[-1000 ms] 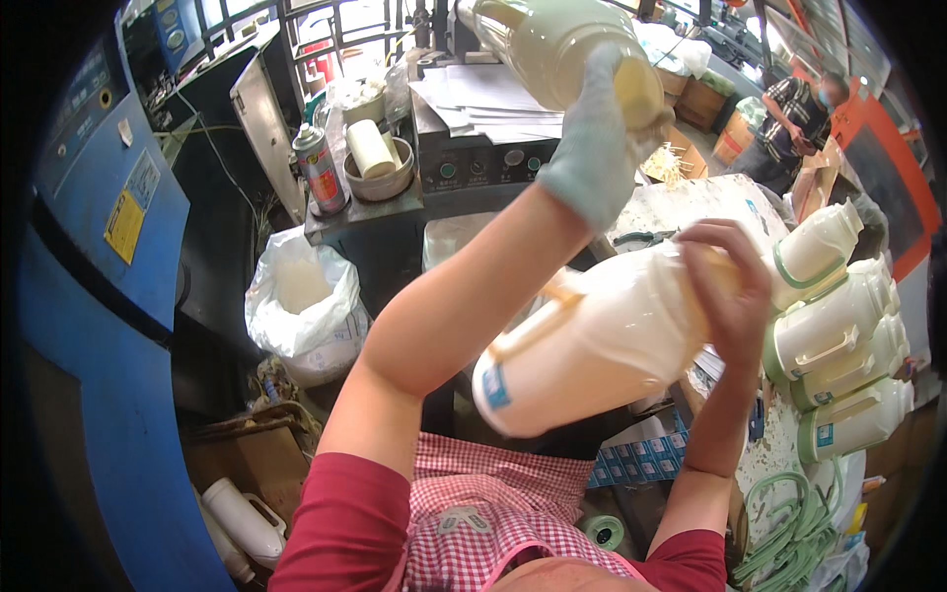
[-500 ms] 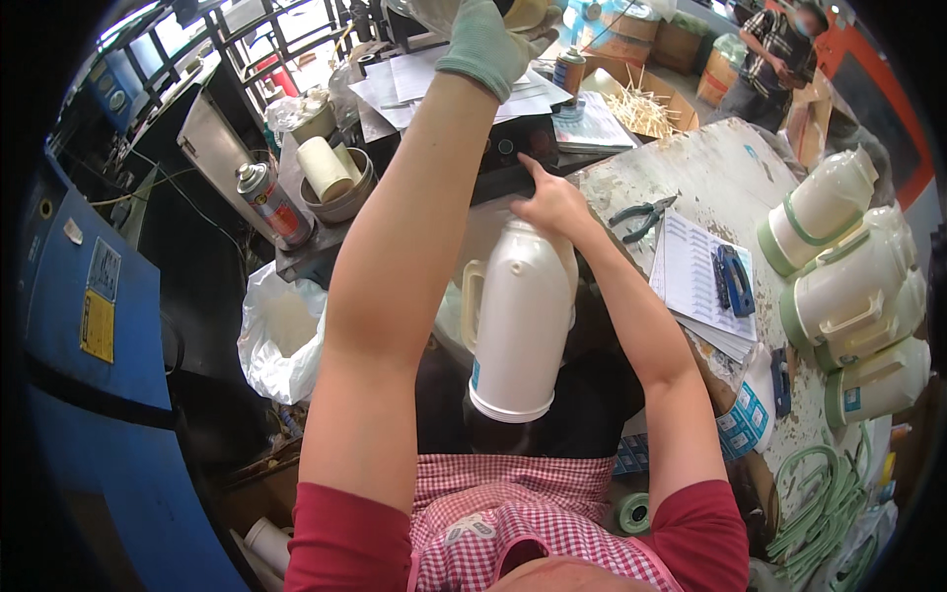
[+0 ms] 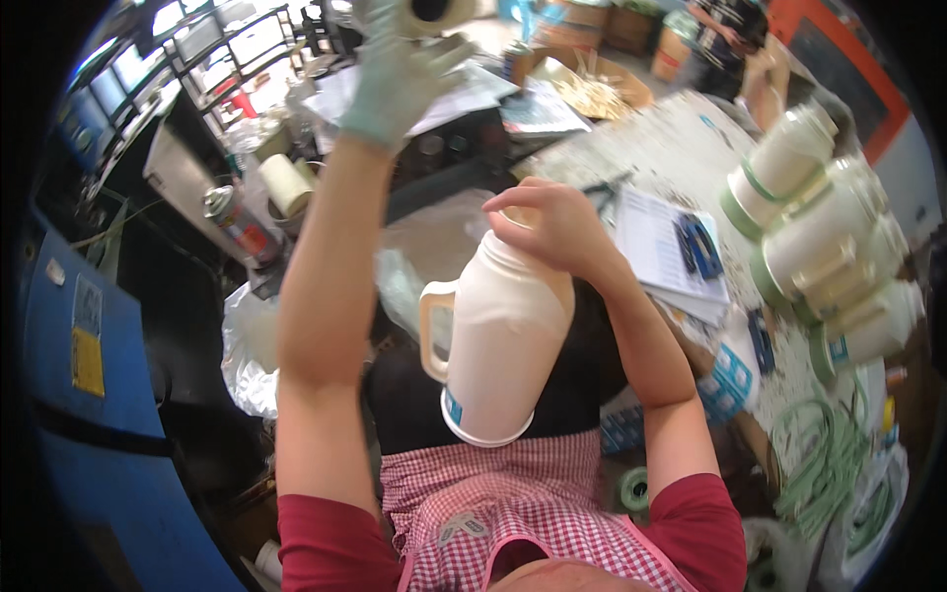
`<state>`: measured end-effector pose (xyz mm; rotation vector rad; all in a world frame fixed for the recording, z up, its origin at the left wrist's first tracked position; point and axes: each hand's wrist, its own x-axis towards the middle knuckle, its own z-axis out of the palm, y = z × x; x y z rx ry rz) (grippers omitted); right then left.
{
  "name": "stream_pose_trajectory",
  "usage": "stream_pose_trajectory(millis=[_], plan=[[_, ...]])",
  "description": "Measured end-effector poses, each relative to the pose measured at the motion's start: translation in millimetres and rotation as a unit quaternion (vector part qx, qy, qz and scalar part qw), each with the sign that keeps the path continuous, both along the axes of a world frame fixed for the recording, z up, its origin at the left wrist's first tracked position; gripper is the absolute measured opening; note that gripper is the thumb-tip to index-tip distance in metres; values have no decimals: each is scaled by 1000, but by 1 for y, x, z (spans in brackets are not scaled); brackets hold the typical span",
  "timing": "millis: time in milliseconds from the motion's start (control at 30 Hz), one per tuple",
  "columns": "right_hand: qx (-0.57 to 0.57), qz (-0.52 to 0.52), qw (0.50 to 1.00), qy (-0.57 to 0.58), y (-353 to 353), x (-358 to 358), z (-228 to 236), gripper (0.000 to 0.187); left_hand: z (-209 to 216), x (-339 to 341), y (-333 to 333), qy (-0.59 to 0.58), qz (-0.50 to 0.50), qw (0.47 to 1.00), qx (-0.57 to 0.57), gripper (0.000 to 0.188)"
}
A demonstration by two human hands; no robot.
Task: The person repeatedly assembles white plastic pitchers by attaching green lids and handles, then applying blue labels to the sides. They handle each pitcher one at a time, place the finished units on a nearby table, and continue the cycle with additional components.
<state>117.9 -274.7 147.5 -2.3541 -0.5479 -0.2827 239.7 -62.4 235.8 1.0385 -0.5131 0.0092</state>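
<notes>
A white plastic vacuum-flask body (image 3: 503, 340) with a side handle hangs tilted in front of my apron, its wide base toward me. My right hand (image 3: 557, 225) is closed over its neck, fingers bent across the mouth, which they partly hide. My left hand (image 3: 390, 89), in a pale green glove, is raised at the far left and smeared by motion. It holds a cream cylindrical piece (image 3: 434, 14) with a dark round opening, cut off by the upper edge.
Several white flasks with green bands (image 3: 789, 153) stand on the worn table at right, near papers (image 3: 656, 247), a blue-black tool (image 3: 702, 247) and green strips (image 3: 824, 459). At left are a spray can (image 3: 240, 227), a white bag (image 3: 249, 345) and a blue machine (image 3: 99, 365). Another person (image 3: 725, 35) is far right.
My left hand has moved left and nearer with the cream piece. My right hand has shifted its fingers over the neck, and the flask body has tilted. The whole view has shifted somewhat.
</notes>
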Motion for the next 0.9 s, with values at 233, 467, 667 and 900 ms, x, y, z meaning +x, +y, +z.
stream_pose_trajectory(millis=[233, 467, 667, 900], plan=[[313, -159, 922, -164, -113, -195, 28, 15, -184, -247, 102, 211, 42, 932, 290, 48], [218, -126, 885, -392, -64, -254, -27, 25, -249, -282, 124, 176, 38, 984, -3, 50], [-232, -261, 932, 98, -235, -424, -7, 23, -267, -198, 110, 155, -7, 984, 90, 46], [-216, -459, 583, 635, -350, -685, -114, 61, -283, -137, 109, 144, -57, 981, 116, 42]])
